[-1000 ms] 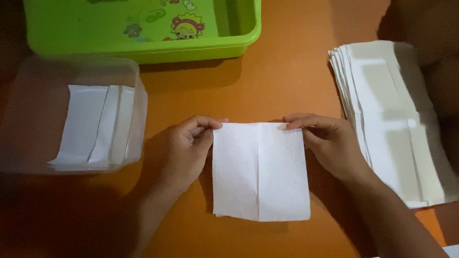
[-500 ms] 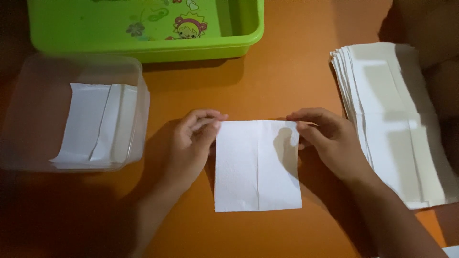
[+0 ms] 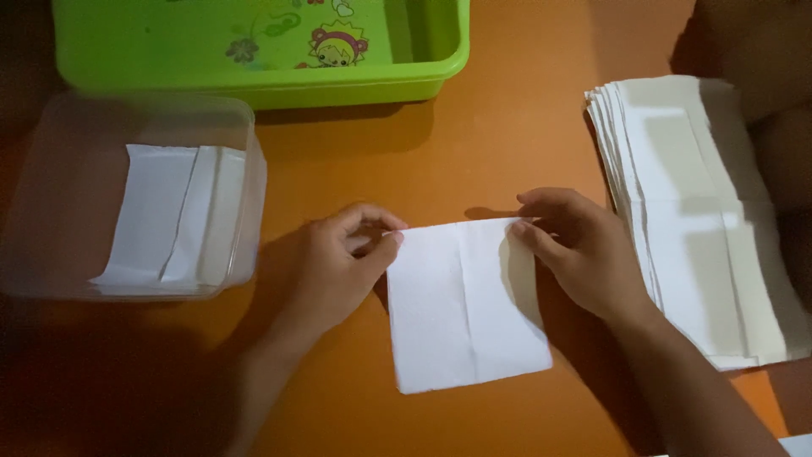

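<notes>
Nearest the person, a white paper napkin [image 3: 465,305] lies flat on the orange table [image 3: 507,144], about dead centre of the view. It carries a crease down its middle, running from roughly 12 to 6 o'clock with a slight tilt, and its long axis follows that crease, so the sheet points away from the person. The left hand [image 3: 334,271] pinches the upper left corner between thumb and fingers; the right hand [image 3: 579,250] pinches the upper right corner the same way. Holding both far corners looks like a way to keep the thin sheet square and taut.

At 3 o'clock from the napkin, just beside the right hand, sits a stack of white napkins [image 3: 702,220], fanned a little at its left edge, within easy reach. At 9 o'clock, a clear plastic box [image 3: 127,203] holds folded napkins [image 3: 173,216] laid lengthwise. Farthest off, at 11 o'clock, stands a green plastic tub [image 3: 262,76] with cartoon pictures on its inside.
</notes>
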